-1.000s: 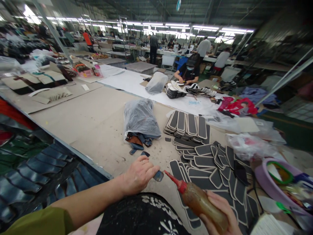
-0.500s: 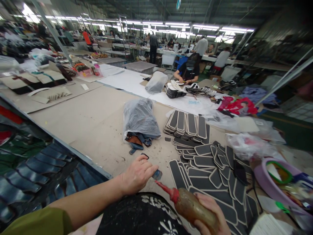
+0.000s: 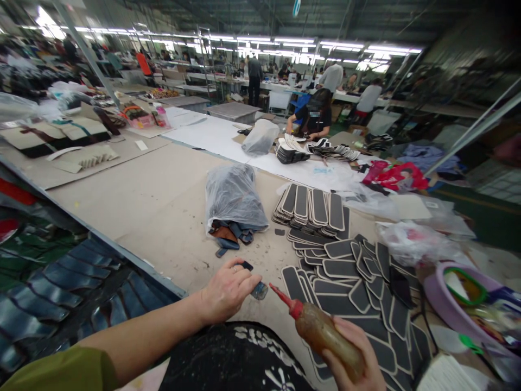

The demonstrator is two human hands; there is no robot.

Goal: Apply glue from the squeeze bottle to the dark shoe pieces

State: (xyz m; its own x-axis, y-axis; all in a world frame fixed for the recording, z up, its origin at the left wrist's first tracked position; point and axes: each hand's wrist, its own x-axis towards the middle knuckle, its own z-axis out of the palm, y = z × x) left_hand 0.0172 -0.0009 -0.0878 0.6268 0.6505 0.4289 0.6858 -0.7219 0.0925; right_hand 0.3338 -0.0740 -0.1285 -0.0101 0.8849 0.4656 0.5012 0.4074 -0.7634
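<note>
My left hand [image 3: 228,290] is closed, pinching a small dark-blue leather piece [image 3: 259,291] by its edge over the front of the table. A second small dark piece [image 3: 246,265] shows at its index finger; how it is held is partly hidden. Wrapped around a brownish squeeze bottle [image 3: 325,338] is my right hand [image 3: 360,347], at the lower right. The bottle's red nozzle [image 3: 287,300] points up and left, its tip just right of the blue piece and apart from it. More blue and brown pieces spill from a clear plastic bag [image 3: 234,198] beyond my left hand.
Stacked and scattered grey panels with pale edges [image 3: 342,269] cover the table's right side. A purple basin [image 3: 442,293] with tools stands farther right. Blue curved pieces [image 3: 52,282] lie below the table's left edge. Across the table, a person [image 3: 315,117] works beside stacked parts.
The bottle's nozzle has moved up and slightly right, away from the lower edge of the blue piece. My left hand has turned a little, tilting the pieces.
</note>
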